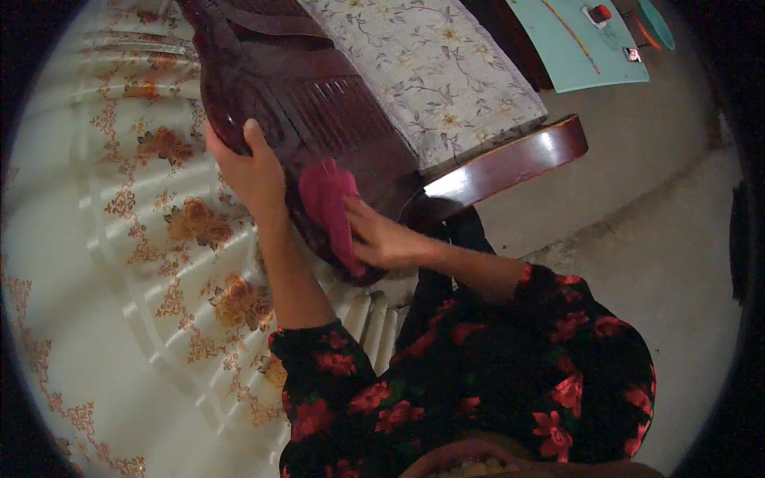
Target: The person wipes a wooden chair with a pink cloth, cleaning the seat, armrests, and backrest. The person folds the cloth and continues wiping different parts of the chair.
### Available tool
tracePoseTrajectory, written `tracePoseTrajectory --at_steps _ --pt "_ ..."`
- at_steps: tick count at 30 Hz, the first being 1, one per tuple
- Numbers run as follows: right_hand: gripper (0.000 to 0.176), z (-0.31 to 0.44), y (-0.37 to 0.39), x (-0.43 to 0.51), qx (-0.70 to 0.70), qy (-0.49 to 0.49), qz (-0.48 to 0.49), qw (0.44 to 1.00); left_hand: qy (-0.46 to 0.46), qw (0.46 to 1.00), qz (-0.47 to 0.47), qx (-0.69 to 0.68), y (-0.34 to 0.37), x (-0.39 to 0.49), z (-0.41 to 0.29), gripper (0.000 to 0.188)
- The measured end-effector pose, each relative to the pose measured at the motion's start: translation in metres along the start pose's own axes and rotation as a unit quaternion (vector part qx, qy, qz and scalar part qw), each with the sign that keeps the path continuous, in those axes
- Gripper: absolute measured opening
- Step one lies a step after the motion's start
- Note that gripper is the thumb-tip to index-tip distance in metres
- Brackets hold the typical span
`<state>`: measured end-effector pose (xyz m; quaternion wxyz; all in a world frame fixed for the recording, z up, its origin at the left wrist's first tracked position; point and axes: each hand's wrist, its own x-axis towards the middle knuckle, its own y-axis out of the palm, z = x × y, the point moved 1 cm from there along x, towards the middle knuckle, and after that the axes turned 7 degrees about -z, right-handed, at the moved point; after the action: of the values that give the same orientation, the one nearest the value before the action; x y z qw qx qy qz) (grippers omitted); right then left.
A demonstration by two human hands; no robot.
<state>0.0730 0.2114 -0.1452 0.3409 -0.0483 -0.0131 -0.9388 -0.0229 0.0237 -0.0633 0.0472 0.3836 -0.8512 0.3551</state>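
Observation:
A carved dark-brown wooden seat back [334, 113] with a glossy finish runs away from me towards the top of the view. My left hand [254, 179] grips its curved outer edge, thumb on the near face, the other fingers partly hidden behind the wood. My right hand [382, 236] holds a pink cloth [326, 197] against the lower end of the seat back. Part of the wood beneath the cloth is covered. Several carved slots show just beyond the cloth.
A floral-patterned seat cover [448, 89] lies on the seat, beside a curved wooden armrest [508, 155]. Shiny curtain fabric [149, 239] with rose motifs hangs on the left. A pale green table [586, 48] bearing small items stands at the upper right, above bare floor [615, 197].

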Motion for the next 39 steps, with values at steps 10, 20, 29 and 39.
tracePoseTrajectory --at_steps 10,20,29,39 --pt "0.069 -0.043 0.0 0.053 -0.061 -0.037 -0.018 0.997 0.024 0.999 -0.019 0.033 0.009 -0.001 0.0 0.064" --pt "0.072 -0.079 -0.004 0.03 0.007 -0.003 0.009 1.0 0.033 0.998 -0.034 0.049 0.0 -0.003 0.009 0.065" --pt "0.065 -0.194 -0.014 -0.016 -0.001 0.104 -0.031 0.994 0.007 1.0 -0.01 0.015 -0.003 -0.001 0.004 0.062" --pt "0.053 -0.066 -0.017 0.03 0.065 0.0 -0.076 0.995 0.013 1.0 -0.005 0.008 0.008 0.002 0.0 0.062"
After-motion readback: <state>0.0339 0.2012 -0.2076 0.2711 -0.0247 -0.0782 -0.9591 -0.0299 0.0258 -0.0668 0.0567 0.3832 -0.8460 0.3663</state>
